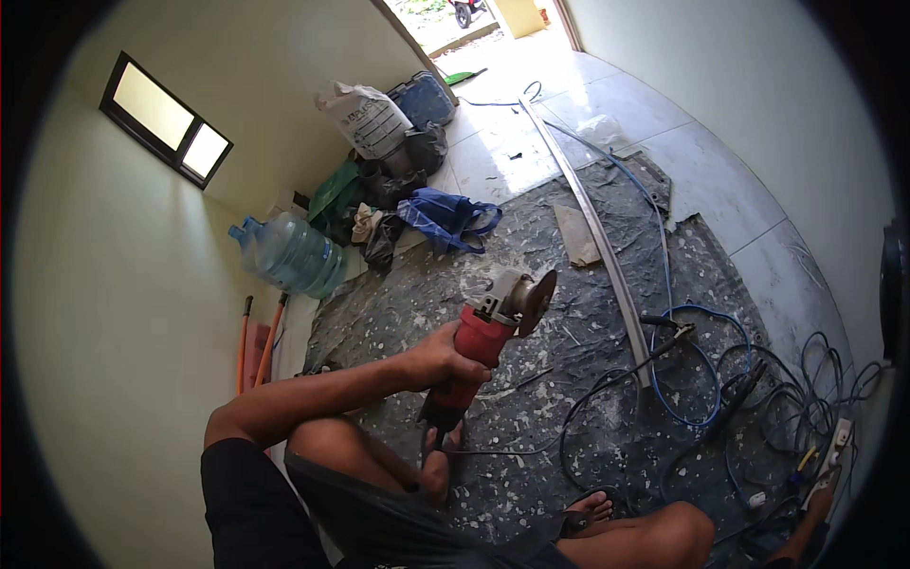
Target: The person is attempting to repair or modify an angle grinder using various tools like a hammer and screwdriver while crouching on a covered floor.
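Observation:
My left hand (436, 358) is wrapped around the body of a red and black angle grinder (482, 334), holding it up in front of my bent legs. Its grey head points away from me, and a worn brown disc (537, 303) is fitted on the right side. From the grinder's lower end a black cord runs off across the floor. At the lower right edge, my right hand (817, 504) is closed around the near end of a white power strip (840, 436); part of its fingers is hard to see there.
A long metal bar (597, 228) lies over the paint-spotted dark sheet (531, 417). Blue and black cables (697, 417) tangle at right beside a clamp (681, 329). Water jugs (289, 251), a blue bag (441, 216) and a white sack (365, 119) stand along the left wall.

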Demonstrator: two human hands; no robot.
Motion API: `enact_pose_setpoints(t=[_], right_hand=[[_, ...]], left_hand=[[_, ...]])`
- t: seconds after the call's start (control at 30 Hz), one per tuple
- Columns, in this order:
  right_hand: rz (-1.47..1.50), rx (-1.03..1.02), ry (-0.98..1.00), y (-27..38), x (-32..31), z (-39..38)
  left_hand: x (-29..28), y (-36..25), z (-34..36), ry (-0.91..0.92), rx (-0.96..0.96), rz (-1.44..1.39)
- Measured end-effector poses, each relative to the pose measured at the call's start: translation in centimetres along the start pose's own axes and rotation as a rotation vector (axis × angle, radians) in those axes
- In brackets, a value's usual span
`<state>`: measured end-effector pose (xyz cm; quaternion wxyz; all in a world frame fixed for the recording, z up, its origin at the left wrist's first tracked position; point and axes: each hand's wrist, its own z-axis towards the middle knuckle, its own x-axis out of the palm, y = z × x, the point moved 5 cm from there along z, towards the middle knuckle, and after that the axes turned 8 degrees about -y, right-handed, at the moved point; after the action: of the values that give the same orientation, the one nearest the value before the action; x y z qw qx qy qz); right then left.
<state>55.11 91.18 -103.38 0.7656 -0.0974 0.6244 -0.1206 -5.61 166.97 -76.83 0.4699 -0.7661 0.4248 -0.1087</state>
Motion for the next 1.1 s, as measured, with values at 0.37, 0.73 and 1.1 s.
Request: enact_pose_setpoints(t=[0.37,0.73,1.1], right_hand=[[1.418,-0.491,0.301,30.1,-25.8,-15.0],[1.854,-0.462,1.282,49.0,-43.8,-39.6],[1.543,-0.956,1.154,52.2,-43.4,-45.3]], left_hand=[[5.2,3.8,4.6,0.309,0.223,0.002],[9.1,12.5,4.9,0.441,0.310,-0.306],[6.7,18.5,5.4,0.842,-0.073,-1.054]])
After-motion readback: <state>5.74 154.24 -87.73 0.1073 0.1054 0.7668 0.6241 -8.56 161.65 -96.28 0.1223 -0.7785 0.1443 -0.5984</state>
